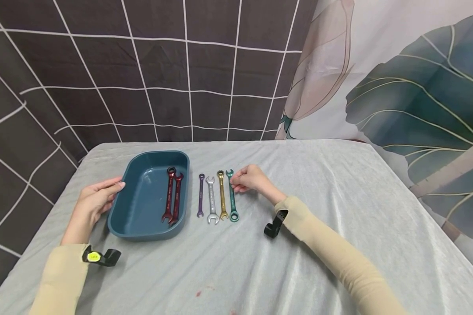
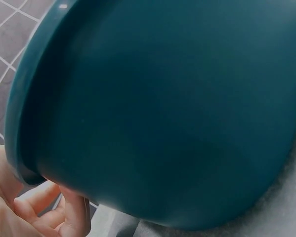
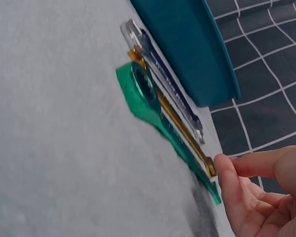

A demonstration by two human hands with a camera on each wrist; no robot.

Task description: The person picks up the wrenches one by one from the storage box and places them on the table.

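Note:
My left hand grips the left rim of a blue-green plastic basin, its fingers curled beneath the lip. In the basin lie two dark red wrenches, a ratchet one and an open-ended one. To its right, a purple wrench, a silver wrench, a gold wrench and a green ratchet wrench form a row. My right hand overlaps the upper part of the green wrench. In the right wrist view its thumb and forefinger tips meet beside the wrench's far end, nothing visible between them.
A pale grey velvety cloth covers the table. Behind it hangs a dark gridded curtain, and a leaf-patterned curtain on the right. Each wrist carries a black camera mount.

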